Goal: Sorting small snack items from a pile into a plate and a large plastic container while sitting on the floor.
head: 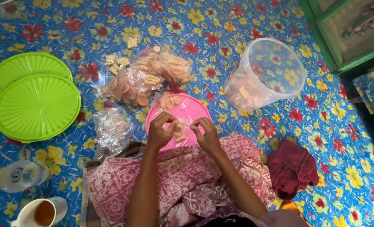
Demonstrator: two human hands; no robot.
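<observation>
Green lids (35, 105), maroon cloth (292, 168), tea mug (42, 212)

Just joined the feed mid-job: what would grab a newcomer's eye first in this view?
First, the two hands, left hand and right hand, pinching a small clear packet together over a pink lid at the centre. Just beyond lies a heap of clear bags of snacks. Two green lids are stacked at the left, and a clear tub lies tipped at the upper right.

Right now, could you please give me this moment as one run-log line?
left hand: pinching small clear packet | right hand: pinching same packet | below: pink lid | nearby: bags of crackers, clear tub, green lids
</observation>
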